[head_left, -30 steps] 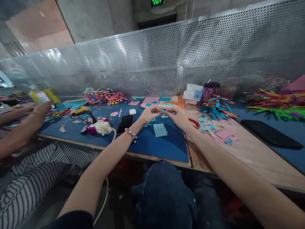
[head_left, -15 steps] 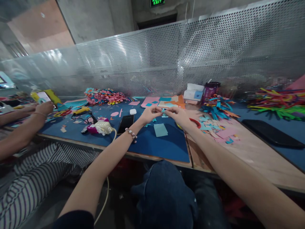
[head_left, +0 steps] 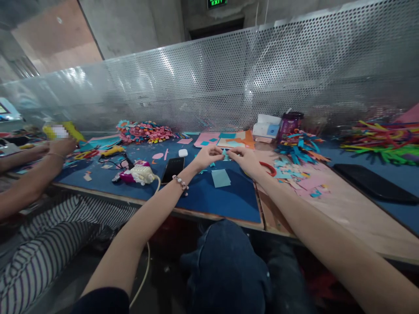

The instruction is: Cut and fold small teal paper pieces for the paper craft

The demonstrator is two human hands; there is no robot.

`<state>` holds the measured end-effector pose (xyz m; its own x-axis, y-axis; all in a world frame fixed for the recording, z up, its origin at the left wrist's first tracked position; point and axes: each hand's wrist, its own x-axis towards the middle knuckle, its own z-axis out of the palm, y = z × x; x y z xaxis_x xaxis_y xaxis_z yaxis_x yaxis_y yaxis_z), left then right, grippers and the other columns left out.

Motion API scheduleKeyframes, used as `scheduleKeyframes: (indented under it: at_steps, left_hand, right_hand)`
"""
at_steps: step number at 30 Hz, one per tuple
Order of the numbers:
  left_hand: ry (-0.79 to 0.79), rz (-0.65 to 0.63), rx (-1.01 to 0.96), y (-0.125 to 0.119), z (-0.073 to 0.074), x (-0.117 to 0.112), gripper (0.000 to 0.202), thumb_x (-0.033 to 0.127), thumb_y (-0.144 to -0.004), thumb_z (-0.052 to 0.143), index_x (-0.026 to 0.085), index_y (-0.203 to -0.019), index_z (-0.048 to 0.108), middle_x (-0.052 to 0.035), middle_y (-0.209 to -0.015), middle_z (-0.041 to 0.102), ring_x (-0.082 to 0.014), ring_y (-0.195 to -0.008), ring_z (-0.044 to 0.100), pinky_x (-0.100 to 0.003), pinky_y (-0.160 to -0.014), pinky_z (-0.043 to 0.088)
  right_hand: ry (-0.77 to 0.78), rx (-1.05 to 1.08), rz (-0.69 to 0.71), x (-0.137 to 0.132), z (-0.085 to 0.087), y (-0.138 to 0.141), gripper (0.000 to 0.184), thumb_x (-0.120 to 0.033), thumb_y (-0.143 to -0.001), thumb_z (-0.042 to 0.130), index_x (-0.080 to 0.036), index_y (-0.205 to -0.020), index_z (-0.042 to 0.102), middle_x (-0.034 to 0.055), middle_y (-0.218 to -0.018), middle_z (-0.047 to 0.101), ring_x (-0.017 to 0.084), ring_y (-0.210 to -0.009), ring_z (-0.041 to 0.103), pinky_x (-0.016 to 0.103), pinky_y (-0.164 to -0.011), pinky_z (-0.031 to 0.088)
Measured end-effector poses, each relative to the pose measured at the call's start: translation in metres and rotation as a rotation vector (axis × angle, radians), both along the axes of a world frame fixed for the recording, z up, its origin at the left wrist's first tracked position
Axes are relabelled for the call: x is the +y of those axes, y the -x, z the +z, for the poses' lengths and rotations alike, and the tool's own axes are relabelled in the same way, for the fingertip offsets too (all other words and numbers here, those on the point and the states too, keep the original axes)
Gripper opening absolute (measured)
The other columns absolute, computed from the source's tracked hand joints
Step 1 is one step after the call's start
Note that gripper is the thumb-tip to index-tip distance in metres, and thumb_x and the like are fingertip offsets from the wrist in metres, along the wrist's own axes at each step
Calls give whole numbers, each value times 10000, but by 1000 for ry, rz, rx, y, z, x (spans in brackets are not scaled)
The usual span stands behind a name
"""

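The left hand and right hand have barely moved since a second ago. They meet over the blue mat on the bench, the fingers of both pinching a small teal paper piece. It now shows more as a pointed shape, and the light-blue square lies unmoved near them.

A bracelet of pink and white beads circles the wrist behind the left hand. A dark navy sleeve ends above that elbow, lower left of the frame. The right forearm is bare. Dark blue denim trousers cover the knee at bottom centre.
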<state>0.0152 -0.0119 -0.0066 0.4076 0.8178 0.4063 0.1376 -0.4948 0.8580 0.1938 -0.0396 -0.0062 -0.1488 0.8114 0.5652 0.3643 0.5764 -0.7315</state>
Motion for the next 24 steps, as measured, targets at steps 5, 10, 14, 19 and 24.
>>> scheduleKeyframes:
  at_steps: [5,10,14,19,24]
  left_hand:
    - [50,4,28,0,-1,1,230,285,-692,671,114,-808,570,-68,-731,666,-133,-692,626,-237,-596,423]
    - [56,6,39,1,-1,1,257,326,-698,670,118,-816,575,-73,-733,673,-145,-698,632,-242,-591,418]
    - [64,0,38,0,0,1,243,315,-696,676,119,-795,572,-72,-722,675,-145,-694,636,-237,-589,418]
    - [82,-13,65,-1,0,-2,243,323,-706,672,120,-791,569,-74,-712,682,-149,-693,641,-228,-572,401]
    - [96,-64,150,0,1,-7,272,383,-746,629,119,-802,597,-113,-808,705,-166,-748,658,-226,-562,384]
  right_hand:
    - [22,-30,6,-3,2,0,303,-422,-779,524,-146,-717,634,26,-673,619,137,-640,521,265,-617,385]
    - [29,23,45,-3,1,0,263,-391,-743,571,-145,-784,654,38,-754,652,145,-693,550,270,-663,414]
    - [10,44,57,-1,-3,0,234,-362,-734,576,-148,-785,655,42,-765,658,149,-698,565,283,-680,431]
    - [-8,10,53,1,-4,0,194,-326,-731,571,-148,-747,646,30,-724,649,145,-681,564,277,-670,436]
    - [-49,-48,72,3,-5,-1,168,-302,-740,560,-156,-718,639,27,-716,647,149,-687,570,279,-675,443]
